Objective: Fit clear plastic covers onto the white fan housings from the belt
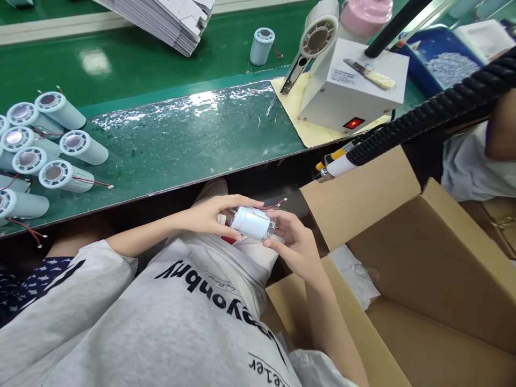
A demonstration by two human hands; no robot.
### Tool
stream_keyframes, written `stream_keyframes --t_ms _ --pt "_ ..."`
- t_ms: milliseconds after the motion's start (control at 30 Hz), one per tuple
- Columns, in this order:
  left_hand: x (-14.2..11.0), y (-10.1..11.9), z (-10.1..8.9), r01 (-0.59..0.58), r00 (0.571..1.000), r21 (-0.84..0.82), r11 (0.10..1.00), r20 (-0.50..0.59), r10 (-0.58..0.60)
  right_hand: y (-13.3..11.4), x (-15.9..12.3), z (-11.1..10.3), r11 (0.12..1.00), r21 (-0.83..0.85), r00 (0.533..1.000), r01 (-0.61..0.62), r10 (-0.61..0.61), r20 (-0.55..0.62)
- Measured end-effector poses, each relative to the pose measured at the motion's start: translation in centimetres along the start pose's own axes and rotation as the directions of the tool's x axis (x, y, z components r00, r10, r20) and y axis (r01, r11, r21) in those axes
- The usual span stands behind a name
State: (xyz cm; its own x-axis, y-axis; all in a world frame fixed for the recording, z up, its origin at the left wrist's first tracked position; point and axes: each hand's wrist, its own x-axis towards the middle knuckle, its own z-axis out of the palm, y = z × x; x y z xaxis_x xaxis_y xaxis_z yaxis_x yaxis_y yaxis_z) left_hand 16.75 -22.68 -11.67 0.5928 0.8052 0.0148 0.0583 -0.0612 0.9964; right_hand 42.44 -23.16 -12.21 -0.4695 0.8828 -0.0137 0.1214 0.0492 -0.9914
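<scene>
A pale blue cylindrical housing (250, 222) with thin red wires lies on its side between my two hands, above my lap. My left hand (215, 217) grips its left end, thumb below and fingers above. At the other end, the fingers of my right hand (292, 239) close around a clear part at its tip. The wires stick out over the top toward the right, ending in a small white connector. Several similar pale blue housings (66, 176) lie grouped on the bench at the left, wires trailing from some.
One more housing (262, 47) stands on the green surface near a stack of white sheets (173, 21). A white machine box (355, 80) with a lit red switch carries a knife (368, 73). An open cardboard box (443, 258) and a black corrugated hose (435, 110) occupy the right.
</scene>
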Motion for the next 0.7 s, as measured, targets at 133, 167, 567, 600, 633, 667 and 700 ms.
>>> stream_keyframes --t_ms 133,167,567,600,633,667,700 --pt "0.0 0.3 0.1 0.031 0.999 0.009 0.999 0.011 -0.032 -0.2 -0.1 0.2 0.993 0.099 0.998 -0.065 0.065 0.003" --pt "0.0 0.3 0.1 0.031 0.999 0.014 0.999 0.012 -0.031 -0.1 -0.1 0.2 0.989 0.121 0.997 -0.082 0.083 0.004" --pt "-0.2 0.0 0.0 -0.055 0.998 0.048 0.997 0.026 0.054 0.5 0.4 0.9 0.911 0.334 0.970 -0.240 0.241 0.040" --pt "-0.2 0.0 0.1 -0.062 0.998 0.050 0.997 0.027 0.061 0.6 0.4 1.0 0.903 0.341 0.964 -0.262 0.265 0.039" --pt "-0.2 0.0 0.1 -0.071 0.997 0.054 0.996 0.028 0.070 0.7 0.4 1.0 0.894 0.347 0.956 -0.285 0.289 0.039" --pt "-0.1 0.0 0.1 -0.080 0.997 0.060 0.995 0.030 0.078 0.7 0.4 1.1 0.883 0.354 0.948 -0.309 0.315 0.043" --pt "-0.1 -0.1 0.1 -0.087 0.996 0.067 0.994 0.034 0.084 0.7 0.4 1.1 0.870 0.362 0.939 -0.334 0.340 0.051"
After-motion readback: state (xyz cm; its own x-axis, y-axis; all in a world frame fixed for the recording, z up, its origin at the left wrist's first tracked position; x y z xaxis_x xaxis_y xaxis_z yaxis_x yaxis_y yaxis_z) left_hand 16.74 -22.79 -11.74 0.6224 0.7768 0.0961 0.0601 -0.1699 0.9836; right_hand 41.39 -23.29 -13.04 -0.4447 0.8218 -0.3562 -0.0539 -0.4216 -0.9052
